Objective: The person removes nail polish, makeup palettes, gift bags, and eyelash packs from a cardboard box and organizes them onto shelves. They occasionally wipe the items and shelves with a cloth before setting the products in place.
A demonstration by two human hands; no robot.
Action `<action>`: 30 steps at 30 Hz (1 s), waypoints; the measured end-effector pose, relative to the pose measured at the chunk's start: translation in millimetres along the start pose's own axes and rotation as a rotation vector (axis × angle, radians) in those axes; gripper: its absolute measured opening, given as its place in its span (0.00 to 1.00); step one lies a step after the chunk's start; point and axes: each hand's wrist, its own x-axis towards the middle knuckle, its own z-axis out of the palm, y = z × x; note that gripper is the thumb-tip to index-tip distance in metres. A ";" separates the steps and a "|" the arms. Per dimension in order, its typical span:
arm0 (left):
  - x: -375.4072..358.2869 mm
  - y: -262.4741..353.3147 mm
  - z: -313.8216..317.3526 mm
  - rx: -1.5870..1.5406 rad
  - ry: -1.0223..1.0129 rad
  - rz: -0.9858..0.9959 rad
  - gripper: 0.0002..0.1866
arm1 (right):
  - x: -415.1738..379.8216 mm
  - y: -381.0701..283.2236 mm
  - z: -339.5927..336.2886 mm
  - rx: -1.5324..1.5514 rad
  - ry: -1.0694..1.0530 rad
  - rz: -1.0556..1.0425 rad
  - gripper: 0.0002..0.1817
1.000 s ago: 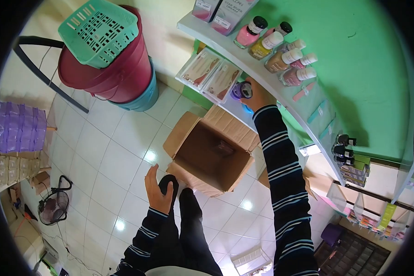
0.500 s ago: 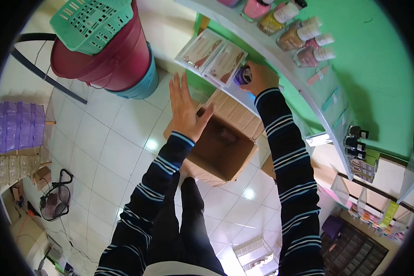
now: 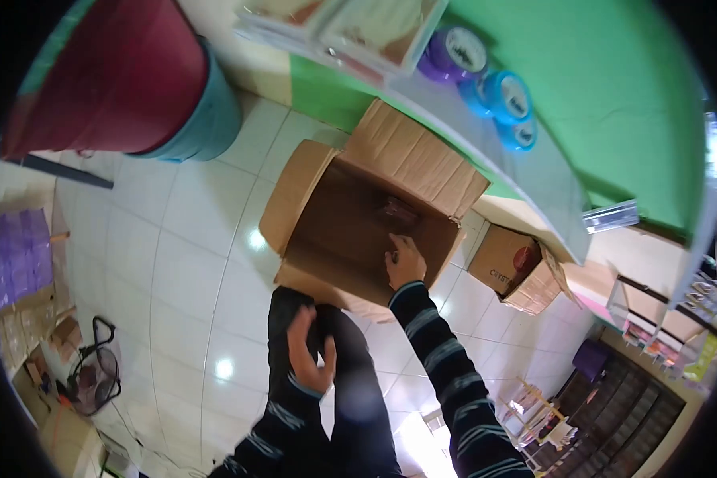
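An open cardboard box (image 3: pixel 327 275) stands on the floor before my legs with its flaps spread. My right hand (image 3: pixel 407 261) reaches over its inside near the right wall, fingers loosely bent and apart, with nothing visible in them. Deeper in the box, just beyond those fingers, lies a small clear-wrapped item (image 3: pixel 400 209), too dim to identify. My left hand (image 3: pixel 307 354) hovers above my thighs, open, its thumb away from the fingers. On the shelf above the box stand round purple containers (image 3: pixel 458 52) and round blue containers (image 3: pixel 508 97) with pale labelled tops.
The shelf (image 3: pixel 534 175) runs along the green wall, with clear cases (image 3: pixel 374 32) at its left end. A second cardboard box (image 3: pixel 502 255) sits on the floor to the right. At left are a maroon tub (image 3: pixel 127 80), a teal bucket (image 3: pixel 203 111) and a fan (image 3: pixel 95 374).
My right hand has left the purple container on the shelf and come down into the box. My left hand has drawn back from the box to above my legs. The view has moved closer.
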 end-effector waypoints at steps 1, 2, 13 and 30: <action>-27.2 -14.9 6.3 0.006 -0.082 -0.060 0.25 | 6.2 18.3 27.6 0.002 0.008 0.012 0.20; -36.0 -24.3 12.2 0.014 -0.162 -0.120 0.23 | 17.0 33.9 51.6 -0.161 -0.079 0.088 0.23; -25.9 -34.2 39.7 -0.074 -0.174 -0.251 0.20 | 52.1 115.5 168.6 -0.437 0.032 0.212 0.22; 68.8 54.3 9.6 -0.165 -0.851 -0.193 0.26 | -41.4 -59.9 -187.6 0.435 -0.490 -0.086 0.12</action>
